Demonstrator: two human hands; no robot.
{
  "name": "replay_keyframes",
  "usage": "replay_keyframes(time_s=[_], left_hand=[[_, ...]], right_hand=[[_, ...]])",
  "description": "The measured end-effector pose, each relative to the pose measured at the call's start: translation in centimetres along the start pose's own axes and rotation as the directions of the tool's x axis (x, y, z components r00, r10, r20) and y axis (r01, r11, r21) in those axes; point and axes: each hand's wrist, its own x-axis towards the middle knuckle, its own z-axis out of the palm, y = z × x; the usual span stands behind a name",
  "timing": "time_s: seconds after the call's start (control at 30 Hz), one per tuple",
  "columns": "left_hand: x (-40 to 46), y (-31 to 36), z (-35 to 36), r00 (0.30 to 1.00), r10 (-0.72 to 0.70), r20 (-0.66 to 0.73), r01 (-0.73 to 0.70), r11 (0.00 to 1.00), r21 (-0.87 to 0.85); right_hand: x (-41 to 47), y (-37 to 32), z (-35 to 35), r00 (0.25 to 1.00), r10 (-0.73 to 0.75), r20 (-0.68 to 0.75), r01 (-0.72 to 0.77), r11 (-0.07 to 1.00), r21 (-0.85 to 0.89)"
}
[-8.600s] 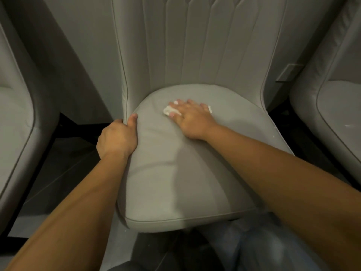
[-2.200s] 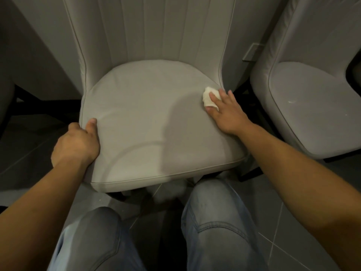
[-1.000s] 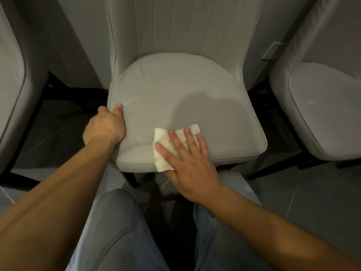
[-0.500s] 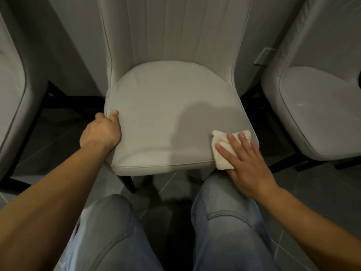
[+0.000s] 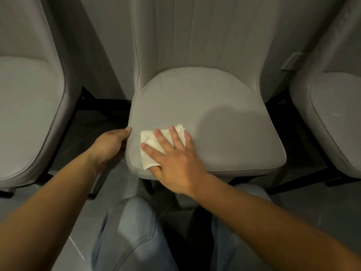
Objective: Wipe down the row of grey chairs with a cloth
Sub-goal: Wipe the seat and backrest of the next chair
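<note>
My right hand (image 5: 175, 163) covers most of the cloth (image 5: 149, 147); its underside unseen. Left hand (image 5: 109, 147) fingers hidden past the middle chair (image 5: 224, 118) seat edge. Neighbouring chairs cut off by frame.

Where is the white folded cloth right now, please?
In the head view, the white folded cloth lies at the front-left corner of the middle grey padded chair, under the right hand, beside the left hand.

White cloth (image 5: 150, 145) flat on grey chair (image 5: 224, 122)
</note>
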Motion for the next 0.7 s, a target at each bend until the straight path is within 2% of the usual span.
replay_keyframes(time_s=[0.1, 0.13, 0.17, 0.2, 0.23, 0.3, 0.4, 0.47, 0.5, 0.53, 0.57, 0.67, 0.7], left_hand=[[-1.0, -2.0, -1.2, 0.995, -0.044, -0.095, 0.033, 0.992, -0.118], [-1.1, -2.6, -1.6, 0.986, -0.024, -0.163, 0.009, 0.995, -0.095], [-1.4, -3.0, -2.4, 0.972, 0.035, -0.232, -0.027, 0.999, 0.034], [-1.5, -3.4, -3.3, 0.946, 0.136, -0.294, -0.062, 0.967, 0.246], [-1.8, -3.5, -4.5, 0.909, 0.267, -0.321, -0.093, 0.879, 0.468], [-1.9, -3.3, -7.3, 0.817, 0.503, -0.282, -0.155, 0.662, 0.733], [-1.5, -1.9, -11.6, 0.646, 0.713, -0.272, -0.117, 0.445, 0.888], [-1.2, -1.2, -14.3, 0.525, 0.798, -0.297, -0.045, 0.375, 0.926], [-1.0, -1.3, -15.6, 0.493, 0.811, -0.317, 0.000, 0.364, 0.932], [-0.8, -1.6, -16.8, 0.494, 0.799, -0.344, 0.049, 0.369, 0.928], [-0.4, -2.2, -17.8, 0.528, 0.762, -0.375, 0.102, 0.382, 0.919], [1.4, -4.0, -19.7, 0.700, 0.525, -0.484, 0.262, 0.442, 0.858], [2.2, -4.2, -20.0, 0.731, 0.451, -0.512, 0.291, 0.473, 0.832]], right_hand=[[4.4, -0.4, 0.5, 0.996, 0.034, 0.082, -0.037, 0.999, 0.033], [5.9, -0.4, 0.7, 0.993, 0.039, 0.114, -0.046, 0.998, 0.052], [7.3, -0.3, 0.8, 0.990, 0.041, 0.132, -0.050, 0.997, 0.065], [8.6, -0.1, 0.9, 0.990, 0.043, 0.138, -0.053, 0.996, 0.072], [9.7, 0.2, 0.9, 0.989, 0.044, 0.139, -0.055, 0.995, 0.078], [11.7, 0.8, 1.1, 0.989, 0.049, 0.143, -0.062, 0.994, 0.090], [14.5, 1.6, 0.9, 0.986, 0.091, 0.142, -0.106, 0.989, 0.100], [16.1, 1.8, 0.7, 0.982, 0.132, 0.137, -0.149, 0.981, 0.123], [16.5, 1.9, 0.7, 0.979, 0.147, 0.137, -0.166, 0.977, 0.134], [16.8, 2.0, 0.7, 0.979, 0.155, 0.134, -0.173, 0.975, 0.139], [16.9, 2.0, 0.9, 0.980, 0.154, 0.127, -0.172, 0.975, 0.138], [16.7, 2.4, 1.4, 0.986, 0.130, 0.107, -0.144, 0.980, 0.135], [16.7, 2.4, 1.5, 0.987, 0.124, 0.098, -0.136, 0.981, 0.136]])
